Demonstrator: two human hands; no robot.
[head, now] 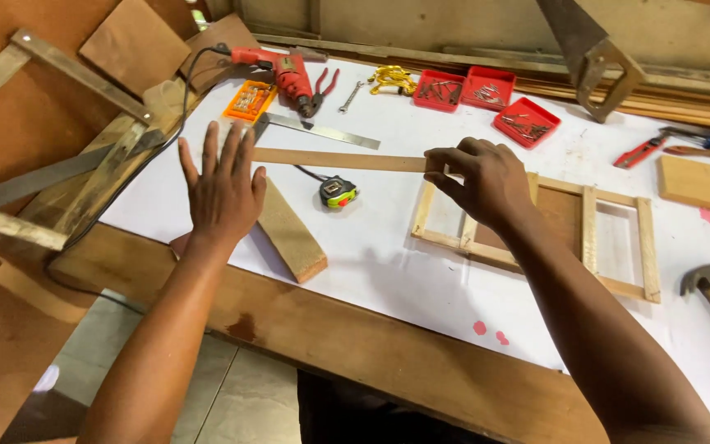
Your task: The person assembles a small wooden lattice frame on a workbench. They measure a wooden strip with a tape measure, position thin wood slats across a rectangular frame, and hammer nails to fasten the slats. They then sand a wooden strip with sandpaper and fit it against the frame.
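On the bench | your right hand is pinching the strip end by the frame | left hand is hovering open-fingered | keep that strip flat, probably easiest pressing it down mid-length

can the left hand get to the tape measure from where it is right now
Probably yes. The left hand is open over the wood block, and the tape measure lies just beyond on bare white tabletop, with nothing between.

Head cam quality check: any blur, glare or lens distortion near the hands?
Head view: left hand slightly motion-blurred, fingers spread, and right hand sharper, pinching the thin wood strip; soft shadows under both arms on the white tabletop; mild glare on the steel ruler; wide-angle bending at the edges, noticeable on the bench front.
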